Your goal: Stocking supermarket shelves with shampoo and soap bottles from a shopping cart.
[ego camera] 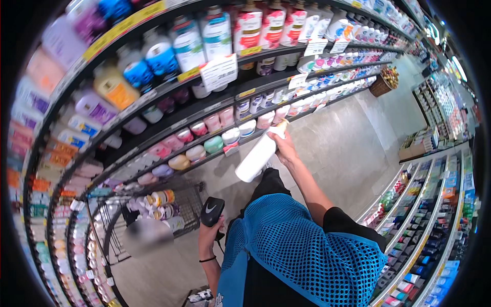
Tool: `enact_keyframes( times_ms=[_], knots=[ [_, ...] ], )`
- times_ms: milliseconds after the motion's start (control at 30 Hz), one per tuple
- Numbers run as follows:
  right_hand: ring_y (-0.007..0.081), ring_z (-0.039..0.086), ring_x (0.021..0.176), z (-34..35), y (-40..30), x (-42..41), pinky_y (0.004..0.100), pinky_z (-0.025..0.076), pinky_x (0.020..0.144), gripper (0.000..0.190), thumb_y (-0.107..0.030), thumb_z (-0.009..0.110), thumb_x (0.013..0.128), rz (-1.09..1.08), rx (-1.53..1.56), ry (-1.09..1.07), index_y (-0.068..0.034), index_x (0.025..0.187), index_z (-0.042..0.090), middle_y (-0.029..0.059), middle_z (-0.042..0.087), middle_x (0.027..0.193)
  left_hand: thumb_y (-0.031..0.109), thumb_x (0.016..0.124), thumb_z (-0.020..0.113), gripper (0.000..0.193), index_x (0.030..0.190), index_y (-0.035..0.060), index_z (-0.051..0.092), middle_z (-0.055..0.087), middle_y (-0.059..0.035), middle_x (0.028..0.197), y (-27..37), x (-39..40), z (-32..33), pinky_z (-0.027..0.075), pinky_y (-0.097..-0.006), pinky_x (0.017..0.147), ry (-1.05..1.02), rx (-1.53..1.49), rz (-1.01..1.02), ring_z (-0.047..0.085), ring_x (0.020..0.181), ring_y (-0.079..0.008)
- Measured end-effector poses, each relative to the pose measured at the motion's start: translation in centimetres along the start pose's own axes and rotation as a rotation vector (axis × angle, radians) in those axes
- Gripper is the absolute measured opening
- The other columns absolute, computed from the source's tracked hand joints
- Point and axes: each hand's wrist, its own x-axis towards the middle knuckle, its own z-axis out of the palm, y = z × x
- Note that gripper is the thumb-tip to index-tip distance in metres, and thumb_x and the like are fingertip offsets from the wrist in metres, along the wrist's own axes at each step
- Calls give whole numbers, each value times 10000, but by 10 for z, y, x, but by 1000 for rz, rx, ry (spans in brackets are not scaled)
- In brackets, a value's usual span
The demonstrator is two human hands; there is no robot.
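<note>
My right hand (284,145) grips a white pump bottle (255,157) near its gold-coloured pump top. The bottle is tilted, its base towards the lower left, and it hangs over the floor beside the lower shelves. In my left hand (211,232) is a black handheld barcode scanner (212,212), its head up and a cord below it. Left of the scanner stands a wire shopping cart (193,203) with several bottles (163,199) lying in it. A blurred patch hides part of the cart.
Long shelves (165,90) of bottles and jars curve along the left and ahead, with price tags on their edges. Another shelf unit (422,245) stands at the right. Farther off are a wicker basket (379,85) and a display rack (425,101). Grey floor (326,138) runs between.
</note>
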Motion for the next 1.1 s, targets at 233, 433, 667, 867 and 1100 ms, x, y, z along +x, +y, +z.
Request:
enact_keyframes(
  times_ms=[233, 433, 667, 867, 1100],
  knots=[
    [179, 634, 959, -127, -71, 190, 310, 531, 844, 461, -68, 740, 832, -265, -5, 203, -16, 1230, 514, 62, 627, 1076, 76, 877, 760, 194, 1041, 5, 684, 653, -16, 808, 76, 110, 128, 465, -248, 610, 21, 69, -13, 587, 663, -93],
    [172, 540, 1088, -151, -153, 328, 322, 463, 920, 606, -89, 800, 766, -560, -245, 341, 1, 1273, 480, 91, 551, 1194, 103, 890, 743, 177, 1021, 10, 670, 630, -12, 789, 127, 165, 231, 454, -251, 604, 8, 73, -23, 571, 658, -94],
    [203, 582, 1070, -186, -154, 439, 331, 479, 945, 600, -83, 778, 809, -631, -91, 533, -31, 1329, 481, 107, 568, 1211, 129, 889, 764, 203, 1018, 2, 673, 636, -14, 801, 160, 195, 291, 469, -260, 606, 81, 173, -97, 581, 661, -98],
    [313, 489, 1207, -161, -168, 451, 419, 374, 1068, 801, -200, 858, 700, -599, -397, 547, 30, 1337, 431, 182, 474, 1294, 175, 908, 742, 199, 999, 13, 668, 633, -20, 798, 172, 222, 310, 458, -261, 591, 137, 174, -89, 582, 659, -103],
    [376, 468, 1192, -136, -156, 468, 457, 408, 1038, 838, -133, 828, 617, -569, -532, 599, 10, 1346, 439, 206, 420, 1264, 130, 899, 746, 196, 1024, 11, 654, 627, -21, 819, 190, 246, 329, 465, -259, 624, 110, 160, -123, 589, 693, -109]
  ],
)
